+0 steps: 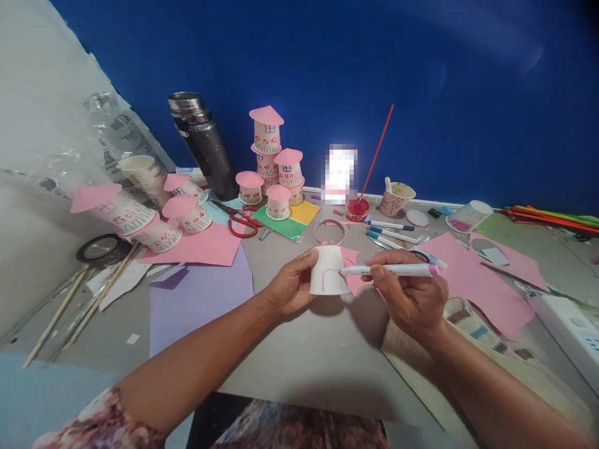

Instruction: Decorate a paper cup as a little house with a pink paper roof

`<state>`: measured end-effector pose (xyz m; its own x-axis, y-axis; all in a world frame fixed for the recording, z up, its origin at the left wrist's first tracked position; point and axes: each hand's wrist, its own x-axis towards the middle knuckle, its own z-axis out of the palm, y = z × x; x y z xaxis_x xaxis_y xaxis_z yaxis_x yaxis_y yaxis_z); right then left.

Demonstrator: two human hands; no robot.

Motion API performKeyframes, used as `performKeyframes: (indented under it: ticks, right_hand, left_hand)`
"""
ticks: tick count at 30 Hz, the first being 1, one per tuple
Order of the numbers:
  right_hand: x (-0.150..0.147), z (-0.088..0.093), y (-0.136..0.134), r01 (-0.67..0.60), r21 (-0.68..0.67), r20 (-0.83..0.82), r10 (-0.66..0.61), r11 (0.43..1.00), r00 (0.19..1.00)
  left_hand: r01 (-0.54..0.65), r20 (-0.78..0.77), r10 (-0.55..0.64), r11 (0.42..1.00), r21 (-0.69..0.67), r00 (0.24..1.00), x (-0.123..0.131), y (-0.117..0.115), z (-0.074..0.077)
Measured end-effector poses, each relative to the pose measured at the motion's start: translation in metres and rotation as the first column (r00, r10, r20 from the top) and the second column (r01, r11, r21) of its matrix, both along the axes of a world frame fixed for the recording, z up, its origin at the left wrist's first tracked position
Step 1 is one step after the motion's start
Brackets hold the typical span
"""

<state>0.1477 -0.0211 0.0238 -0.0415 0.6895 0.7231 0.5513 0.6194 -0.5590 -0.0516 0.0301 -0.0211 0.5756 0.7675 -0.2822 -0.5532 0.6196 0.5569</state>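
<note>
Left hand [292, 288]: wrapped round upturned white paper cup [327, 271], held mid-surface [304, 355]
Right hand [412, 296]: pinching pink marker [393, 270], tip touching cup's side at a pink arch
Behind: red scissors [242, 223], pink paper sheet [201, 246]
Farther back: stacked cup houses [266, 134], dark flask [206, 146]

I see little cup houses [271, 163] far back, pink roofs, stacked up. Dark flask [204, 144] left of them. Red scissors [242, 224] beside pink paper [206, 247]. Tape roll [100, 249], wooden sticks [58, 313] far left. Red paint pot [358, 209] in middle. Colour pencils [552, 218] far right.
</note>
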Motion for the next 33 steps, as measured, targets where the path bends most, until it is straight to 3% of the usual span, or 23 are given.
performKeyframes:
  ticks: [18, 24, 33]
  right_hand:
    - [-0.0010, 0.0011, -0.0019, -0.074, 0.035, 0.025, 0.073, 0.997, 0.997]
    - [-0.0017, 0.0052, -0.0038, -0.105, -0.027, 0.022, 0.105, 0.994, 0.994]
    - [-0.0012, 0.0032, -0.0031, -0.122, -0.012, 0.040, 0.122, 0.992, 0.992]
  left_hand:
    - [0.013, 0.020, -0.013, 0.999, 0.035, 1.000, 0.0012, -0.0016, 0.0008]
    - [0.015, 0.051, -0.018, 0.998, 0.057, 0.999, 0.0018, -0.0017, 0.0024]
    - [0.022, 0.057, -0.024, 0.999, 0.040, 0.998, 0.0004, -0.0010, 0.0012]
